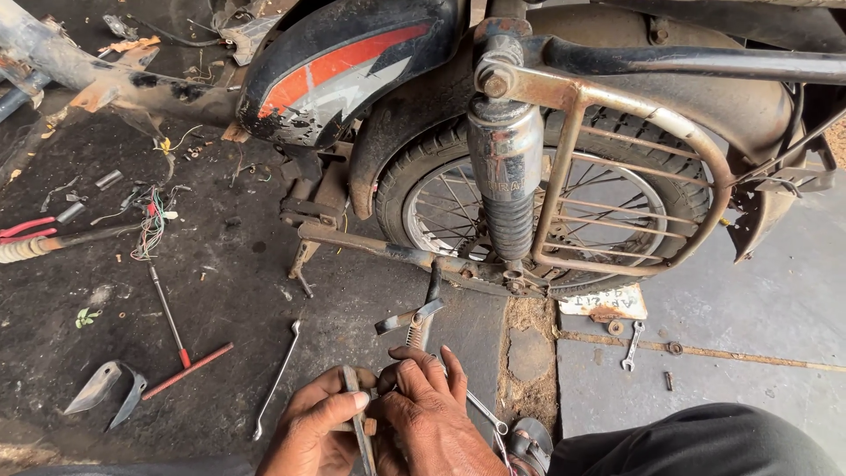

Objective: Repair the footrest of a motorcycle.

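Low in the head view, my left hand (313,432) and my right hand (432,414) are pressed together over a narrow dark metal bar (357,423). The left thumb lies across the bar and the fingers curl under it. My right hand's fingers bend over the bar's top end, next to a small spring (411,333) and a grey metal lever (407,317) just above them. The rear wheel (529,211) of a motorcycle stands right behind, with its chrome shock absorber (504,167) and a rusty side guard (634,185).
A long spanner (278,379) lies on the oily floor left of my hands. A red-handled T-wrench (176,339), a bent metal plate (106,392), pliers (26,231) and loose wires (150,225) are further left. A small spanner (632,345) lies on the concrete at right. My knee (705,441) is at bottom right.
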